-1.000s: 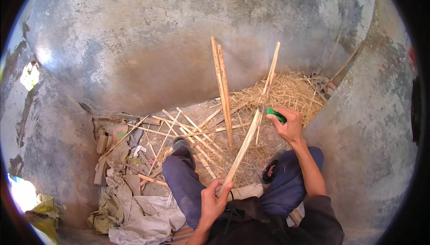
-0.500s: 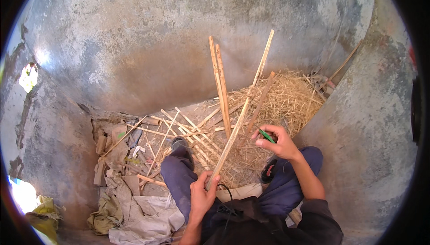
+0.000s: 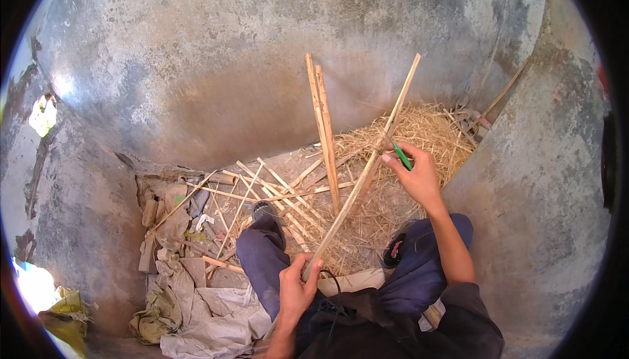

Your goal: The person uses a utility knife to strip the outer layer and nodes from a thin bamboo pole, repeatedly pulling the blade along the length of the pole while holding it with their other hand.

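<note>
My left hand [image 3: 299, 285] is closed round the near end of a long pale wooden stick [image 3: 344, 217]. The stick slants up and away to the right, its far end in front of the wall. Partway along it, my right hand [image 3: 414, 170] pinches a slim green tool [image 3: 401, 156], whose tip is at or very near the stick. Too little of that tip shows to tell what kind of tool it is. Just behind the held stick, a browner piece of wood is partly hidden.
Two sticks [image 3: 325, 119] lean upright on the far wall [image 3: 249, 51]. Thin wood strips [image 3: 288, 195] lie scattered between my feet, beside a heap of straw-like shavings [image 3: 429, 133]. Crumpled cloth sacking [image 3: 209, 319] lies at the near left. A grey wall [image 3: 524, 241] closes the right side.
My right hand has moved up and away with the green tool, from beside the stick's middle to farther along it. The stick's far end has swung right; my left hand stays in place.
</note>
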Motion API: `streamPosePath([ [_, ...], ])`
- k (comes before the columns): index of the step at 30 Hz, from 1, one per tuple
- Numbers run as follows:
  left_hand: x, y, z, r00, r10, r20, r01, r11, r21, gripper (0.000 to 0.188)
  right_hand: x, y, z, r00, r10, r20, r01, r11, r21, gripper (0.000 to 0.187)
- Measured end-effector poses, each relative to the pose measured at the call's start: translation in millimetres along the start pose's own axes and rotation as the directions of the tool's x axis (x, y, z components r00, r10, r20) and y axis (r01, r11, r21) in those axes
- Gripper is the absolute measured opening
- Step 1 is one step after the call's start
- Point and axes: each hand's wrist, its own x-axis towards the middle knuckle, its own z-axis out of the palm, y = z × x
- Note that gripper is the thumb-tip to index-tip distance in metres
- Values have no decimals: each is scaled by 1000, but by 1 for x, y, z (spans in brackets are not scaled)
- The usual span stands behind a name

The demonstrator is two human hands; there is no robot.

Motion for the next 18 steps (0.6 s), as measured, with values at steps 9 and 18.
streamPosePath([
  [9, -1, -6, 0, 996, -39, 75, 41, 999, -21, 18, 3, 33, 4, 994, 50, 97, -68, 979, 192, 29],
  [18, -2, -17, -3, 952, -155, 264, 220, 946, -237, 18, -1, 41, 0, 972, 91, 215, -184, 864, 468, 24],
])
